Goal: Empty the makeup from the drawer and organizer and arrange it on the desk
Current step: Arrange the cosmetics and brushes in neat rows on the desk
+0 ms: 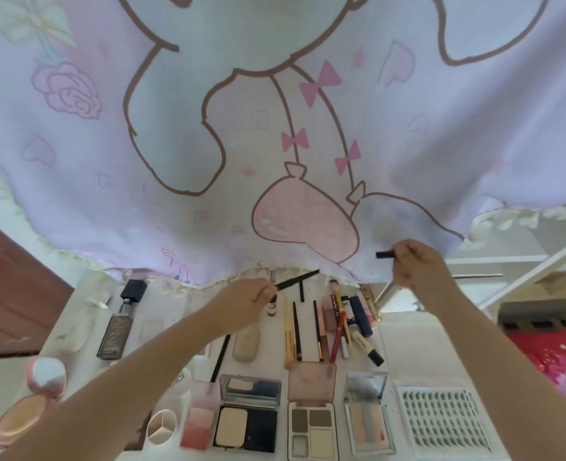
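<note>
Cartoon curtain (275, 128) overhangs white desk (408, 334); palettes (311, 427) along lower frame; left hand (245, 301) pinches slim black pencil (296, 280), right hand (414, 266) grips black cap (385, 254)

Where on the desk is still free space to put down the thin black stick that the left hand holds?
Bare desk lies right of the pencil cluster, above the lash tray. A smaller patch sits between the dark bottle and the left forearm. The palette row is crowded.

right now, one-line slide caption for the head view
Left hand holds a thin black pencil, right hand its cap, above makeup rows.
</note>
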A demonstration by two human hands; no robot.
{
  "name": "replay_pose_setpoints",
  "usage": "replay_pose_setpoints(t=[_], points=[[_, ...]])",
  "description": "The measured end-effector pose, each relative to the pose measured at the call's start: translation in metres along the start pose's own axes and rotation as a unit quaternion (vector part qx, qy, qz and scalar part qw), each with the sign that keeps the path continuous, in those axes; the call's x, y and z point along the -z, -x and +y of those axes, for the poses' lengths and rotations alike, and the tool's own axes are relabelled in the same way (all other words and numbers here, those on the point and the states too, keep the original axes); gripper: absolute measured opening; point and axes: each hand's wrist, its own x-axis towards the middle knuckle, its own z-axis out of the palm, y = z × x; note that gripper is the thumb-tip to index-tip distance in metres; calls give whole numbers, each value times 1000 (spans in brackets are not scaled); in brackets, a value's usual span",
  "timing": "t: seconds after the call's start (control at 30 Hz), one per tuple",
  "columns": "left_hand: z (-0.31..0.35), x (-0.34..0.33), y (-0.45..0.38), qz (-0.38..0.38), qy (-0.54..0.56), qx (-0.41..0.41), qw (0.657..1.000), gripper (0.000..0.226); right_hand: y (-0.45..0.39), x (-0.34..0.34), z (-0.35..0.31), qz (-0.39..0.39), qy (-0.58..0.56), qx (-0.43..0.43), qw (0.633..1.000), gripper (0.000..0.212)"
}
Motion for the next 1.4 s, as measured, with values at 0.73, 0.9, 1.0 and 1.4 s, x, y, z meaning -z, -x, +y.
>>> replay_pose_setpoints(t=[0.73, 0.9, 1.0, 1.4], points=[[-1, -97, -35, -26, 15, 222, 975, 31, -57, -48, 85, -44, 168, -99, 980, 22], [4, -103, -37, -23, 29, 253, 967, 31, -71, -53, 100, -68, 170, -135, 974, 21], [-2, -111, -45, -40, 87, 265, 960, 30, -81, -55, 105, -94, 182, -139, 969, 21], [-10, -128, -61, -47, 135, 273, 951, 28, -111, -61, 125, -153, 252, -138, 946, 26]])
